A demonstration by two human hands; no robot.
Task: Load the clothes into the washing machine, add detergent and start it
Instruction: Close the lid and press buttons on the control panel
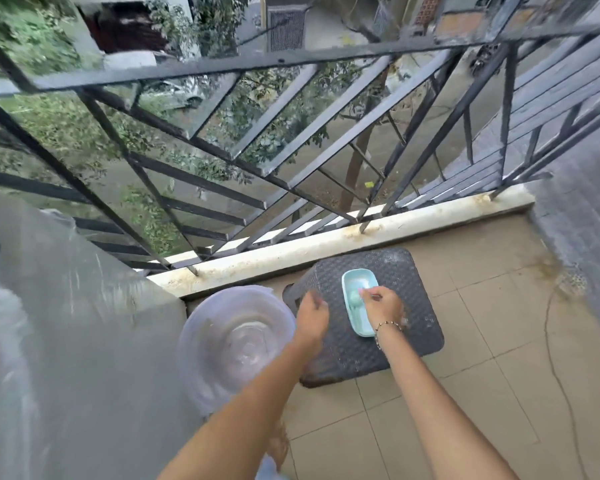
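Teal rectangular plastic tub [358, 281] on dark woven stool [395, 351]: right hand [383, 305] pinches its pale-green round scoop [354, 298]; lift it level. Left hand [312, 315] blurred, grip unclear.

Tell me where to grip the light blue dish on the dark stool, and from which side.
Probably by the two long rims of the dish, fingers spanning the narrow width, coming straight down. It lies flat on the stool, long axis running away from the person, and its raised rim offers an edge. Take the far end: the right hand is over the middle.
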